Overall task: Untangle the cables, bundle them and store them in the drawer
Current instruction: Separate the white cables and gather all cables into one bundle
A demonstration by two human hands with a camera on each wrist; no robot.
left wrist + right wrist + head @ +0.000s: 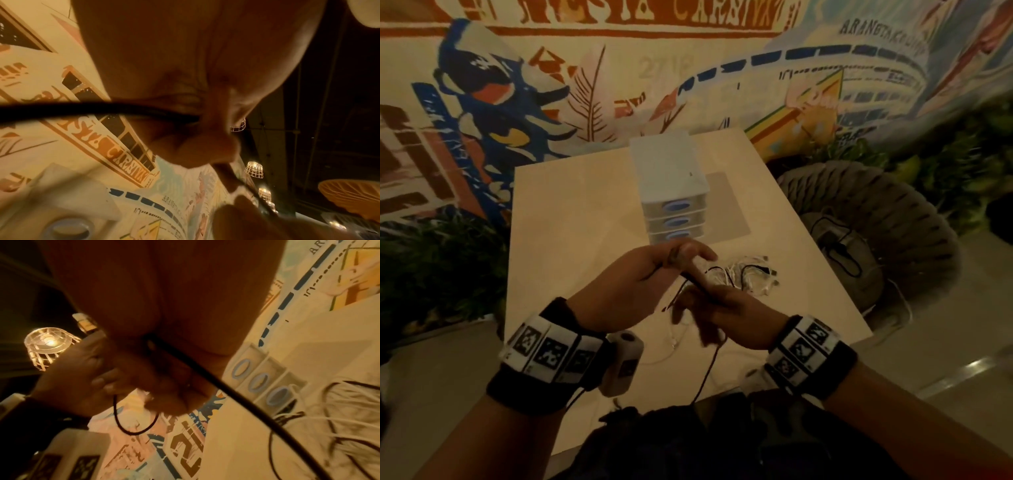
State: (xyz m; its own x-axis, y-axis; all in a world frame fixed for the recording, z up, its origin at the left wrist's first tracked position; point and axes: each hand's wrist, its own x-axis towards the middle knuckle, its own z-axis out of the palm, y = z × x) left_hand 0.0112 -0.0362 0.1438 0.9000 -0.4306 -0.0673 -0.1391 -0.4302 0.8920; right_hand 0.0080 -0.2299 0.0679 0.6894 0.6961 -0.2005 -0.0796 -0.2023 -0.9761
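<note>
above the near middle of the pale counter (pixel 571 212), the left hand (pixel 633 284) and right hand (pixel 726 318) meet, both gripping one black cable (pixel 693 282). the left hand's fingers (pixel 688 253) are curled over the cable with the thumb pinching it; in the left wrist view the cable runs out of the closed palm to the left. the right hand's fingers (pixel 688 308) are clenched around the same cable just below, and a slack length hangs from that hand down over the near counter edge. in the right wrist view a small loop of black cable (pixel 131 423) dangles under the left hand.

just beyond the hands, right of them, a tangle of white and black cables (pixel 746 275) lies on the counter, apart from the held one. farther back stands a small white drawer unit (pixel 669 181) with three drawers stacked, each with a blue oval handle; all three are pushed in, and their contents cannot be seen. the unit sits on a grey mat (pixel 729 205).

right of the counter is a round woven chair (pixel 893 219) holding a cushion with a dark cord lying on it.
</note>
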